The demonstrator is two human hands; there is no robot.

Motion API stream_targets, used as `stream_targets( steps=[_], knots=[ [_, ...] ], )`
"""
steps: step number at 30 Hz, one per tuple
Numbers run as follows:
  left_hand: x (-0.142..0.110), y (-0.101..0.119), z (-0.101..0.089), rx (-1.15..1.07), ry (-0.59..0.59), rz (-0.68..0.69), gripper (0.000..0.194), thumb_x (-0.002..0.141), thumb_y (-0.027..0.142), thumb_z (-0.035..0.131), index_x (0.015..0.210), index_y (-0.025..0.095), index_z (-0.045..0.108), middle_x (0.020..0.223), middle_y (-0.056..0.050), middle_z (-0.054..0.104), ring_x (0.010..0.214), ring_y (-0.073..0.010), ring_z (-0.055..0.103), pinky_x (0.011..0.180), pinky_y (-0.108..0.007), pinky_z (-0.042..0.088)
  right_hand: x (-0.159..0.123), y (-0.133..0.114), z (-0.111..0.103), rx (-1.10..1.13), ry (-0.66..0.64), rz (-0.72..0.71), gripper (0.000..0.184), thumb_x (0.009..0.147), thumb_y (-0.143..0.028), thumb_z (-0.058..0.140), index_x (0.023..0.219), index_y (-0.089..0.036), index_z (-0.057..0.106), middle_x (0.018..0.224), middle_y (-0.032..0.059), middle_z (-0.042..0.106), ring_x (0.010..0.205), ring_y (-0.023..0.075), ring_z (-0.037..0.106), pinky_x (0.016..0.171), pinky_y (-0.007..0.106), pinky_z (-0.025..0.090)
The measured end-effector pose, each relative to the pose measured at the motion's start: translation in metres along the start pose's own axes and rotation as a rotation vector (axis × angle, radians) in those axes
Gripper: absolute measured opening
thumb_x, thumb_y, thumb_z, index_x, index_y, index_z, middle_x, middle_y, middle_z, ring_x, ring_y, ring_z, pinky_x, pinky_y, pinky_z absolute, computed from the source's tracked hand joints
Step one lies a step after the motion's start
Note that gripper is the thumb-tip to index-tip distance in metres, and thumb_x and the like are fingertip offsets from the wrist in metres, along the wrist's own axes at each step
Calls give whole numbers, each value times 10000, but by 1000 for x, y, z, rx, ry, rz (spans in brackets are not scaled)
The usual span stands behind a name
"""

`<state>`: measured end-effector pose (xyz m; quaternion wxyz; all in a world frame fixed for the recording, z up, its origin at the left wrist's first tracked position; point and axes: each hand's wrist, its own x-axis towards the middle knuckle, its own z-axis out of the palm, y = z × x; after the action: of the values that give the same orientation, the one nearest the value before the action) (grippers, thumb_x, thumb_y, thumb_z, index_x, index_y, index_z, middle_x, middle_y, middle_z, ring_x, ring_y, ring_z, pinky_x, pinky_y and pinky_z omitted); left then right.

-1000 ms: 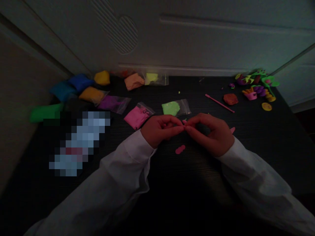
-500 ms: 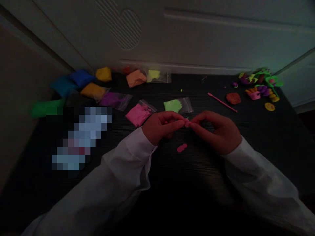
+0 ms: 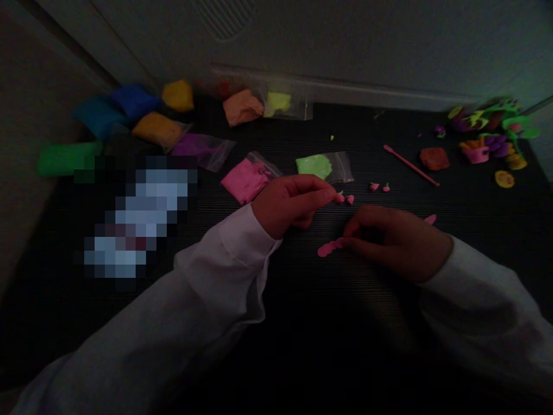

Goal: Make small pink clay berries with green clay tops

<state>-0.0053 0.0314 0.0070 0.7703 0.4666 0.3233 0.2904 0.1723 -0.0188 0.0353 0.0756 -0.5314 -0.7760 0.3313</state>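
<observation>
Between thumb and forefinger my left hand pinches a small pink clay rosebud with a bit of green at its top. Another pink bud lies just right of it on the dark table. My right hand is closed at the right end of a flat strip of overlapping pink clay discs, its fingertips hiding that end. Two more pink buds with green tips, a left one and a right one, lie beyond my right hand. Part of a pink piece shows behind that hand.
Bags of pink clay and light green clay lie beyond my left hand. More coloured clay packs fill the back left, near a blurred-out patch. A pink stick tool, a reddish lump and small clay figures lie right.
My hands have parted. The right hand has moved down and right to the pink strip, while the left keeps its pinch. Buds formerly hidden by the right hand now show. The camera view has tilted down.
</observation>
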Motion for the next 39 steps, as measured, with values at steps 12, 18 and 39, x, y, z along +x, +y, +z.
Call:
stream_targets(
  steps=[12,18,39],
  knots=[
    [0,-1,-1,21,2,15,136,658,269,579,723,149,586,433,63,330,367,-11,278,355,-164,190,1,1,2,-8,1,0,83,706,-271,538,704,-210,594,677,-5,566,599,111,499,541,256,367],
    [-1,-1,0,64,23,17,146,640,266,604,720,146,579,440,63,365,358,-7,295,352,-161,187,2,0,1,22,3,26,110,721,-299,525,721,-210,589,672,-9,555,590,107,490,542,260,368],
    [-3,-2,-4,332,5,16,169,657,272,600,770,146,595,434,81,328,386,-20,335,388,-165,236,4,-9,-1,319,388,-33,147,736,-293,535,737,-149,566,679,-5,555,611,79,467,570,216,368]
  ],
)
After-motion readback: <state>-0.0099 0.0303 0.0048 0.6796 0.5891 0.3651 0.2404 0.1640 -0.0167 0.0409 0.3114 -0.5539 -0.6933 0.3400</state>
